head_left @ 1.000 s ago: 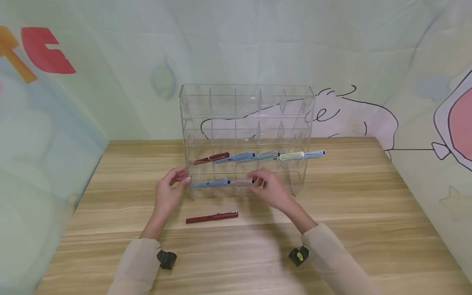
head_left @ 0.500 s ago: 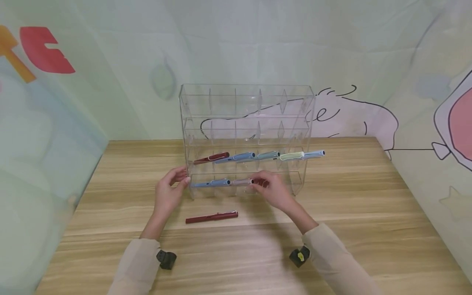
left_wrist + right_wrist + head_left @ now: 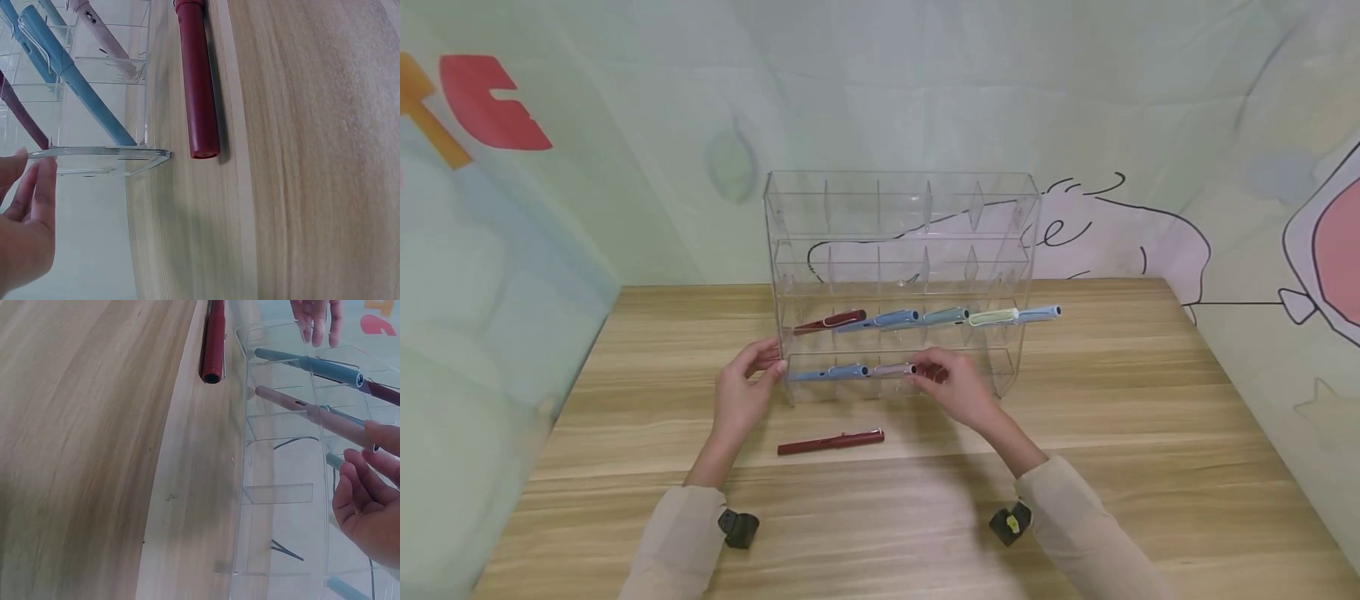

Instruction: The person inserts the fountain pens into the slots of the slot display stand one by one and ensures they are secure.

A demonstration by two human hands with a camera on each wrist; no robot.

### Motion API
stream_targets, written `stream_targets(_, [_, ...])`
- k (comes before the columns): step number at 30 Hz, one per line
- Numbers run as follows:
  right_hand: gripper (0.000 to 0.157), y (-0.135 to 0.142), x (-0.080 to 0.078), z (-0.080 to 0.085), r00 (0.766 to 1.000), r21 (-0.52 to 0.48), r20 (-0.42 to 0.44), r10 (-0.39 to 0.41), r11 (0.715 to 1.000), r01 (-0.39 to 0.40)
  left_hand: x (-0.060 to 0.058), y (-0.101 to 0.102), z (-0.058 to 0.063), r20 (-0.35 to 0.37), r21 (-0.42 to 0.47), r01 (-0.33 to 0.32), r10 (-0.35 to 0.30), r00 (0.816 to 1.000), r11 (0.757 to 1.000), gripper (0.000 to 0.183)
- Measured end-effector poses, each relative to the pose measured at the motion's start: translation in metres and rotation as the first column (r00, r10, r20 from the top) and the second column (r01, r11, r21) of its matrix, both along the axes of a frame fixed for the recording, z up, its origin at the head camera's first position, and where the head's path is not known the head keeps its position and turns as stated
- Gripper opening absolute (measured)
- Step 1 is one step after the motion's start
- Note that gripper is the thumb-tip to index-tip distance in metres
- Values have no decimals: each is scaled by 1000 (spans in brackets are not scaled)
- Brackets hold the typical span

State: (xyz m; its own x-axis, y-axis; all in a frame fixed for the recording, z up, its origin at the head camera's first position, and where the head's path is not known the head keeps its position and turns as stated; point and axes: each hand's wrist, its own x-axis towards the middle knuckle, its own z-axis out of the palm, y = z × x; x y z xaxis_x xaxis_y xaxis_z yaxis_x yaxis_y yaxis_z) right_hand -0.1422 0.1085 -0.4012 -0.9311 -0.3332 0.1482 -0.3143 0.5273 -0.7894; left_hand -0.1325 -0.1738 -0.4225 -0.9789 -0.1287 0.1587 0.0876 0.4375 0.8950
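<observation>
A clear acrylic pen rack (image 3: 902, 250) stands upright on the table. My left hand (image 3: 747, 387) grips its left side panel, thumb in front, as the left wrist view also shows. In the bottom row lies a blue pen (image 3: 848, 372), and beside it a pink pen (image 3: 893, 370). The thumb and fingers of my right hand (image 3: 955, 385) pinch the cap end of that pink pen, seen closer in the right wrist view. A dark red pen (image 3: 831, 442) lies on the table before the rack.
One row higher sit another dark red pen (image 3: 842, 319), a blue pen (image 3: 895, 318), a grey-green pen (image 3: 946, 316), a pale yellow pen (image 3: 994, 317) and a light blue pen (image 3: 1039, 313) jutting past the rack's right side. A printed cloth (image 3: 647, 167) hangs behind the wooden table (image 3: 1112, 400).
My right hand has shifted slightly to the right, and more of the pink pen's cap shows. The left hand stays on the rack's side.
</observation>
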Motion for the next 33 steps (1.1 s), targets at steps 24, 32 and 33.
stream_targets(24, [27,-10,23,-45,955,98,126,268,955,-281,1,1,2,35,12,-2,1,999,1000,31])
stream_targets(32, [32,-23,23,-59,950,159,135,281,940,-301,0,1,2,33,8,-3,3,999,1000,31])
stream_targets(33, [32,-24,23,-59,950,160,134,282,940,-301,0,1,2,34,9,-3,3,999,1000,31])
